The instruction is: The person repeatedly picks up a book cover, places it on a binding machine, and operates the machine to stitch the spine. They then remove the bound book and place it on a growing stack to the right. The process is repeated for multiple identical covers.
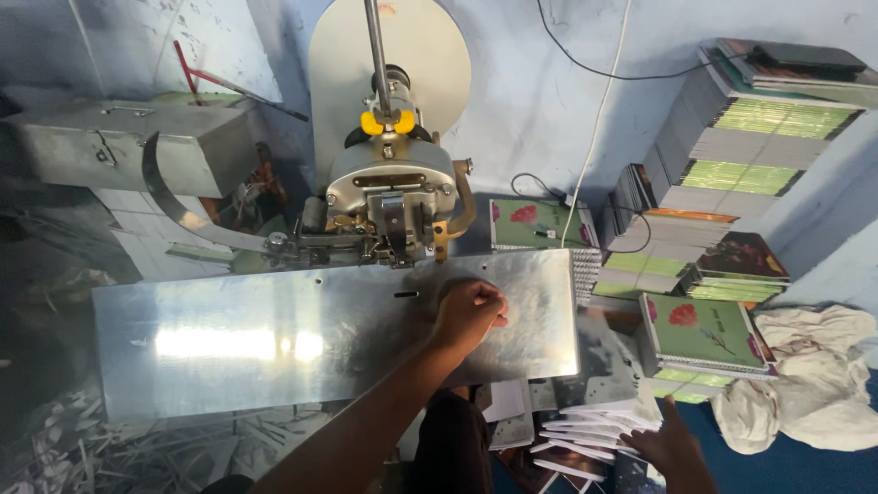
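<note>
Head view: left hand (468,311), fingers curled shut, rests on shiny scuffed metal plate (274,338).

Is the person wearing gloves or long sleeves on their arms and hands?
No. Both the left hand and the right hand are bare, with no gloves. The left forearm shows no sleeve, and I can see no rings, watch or bracelets. Little of the right arm is in view.
</note>
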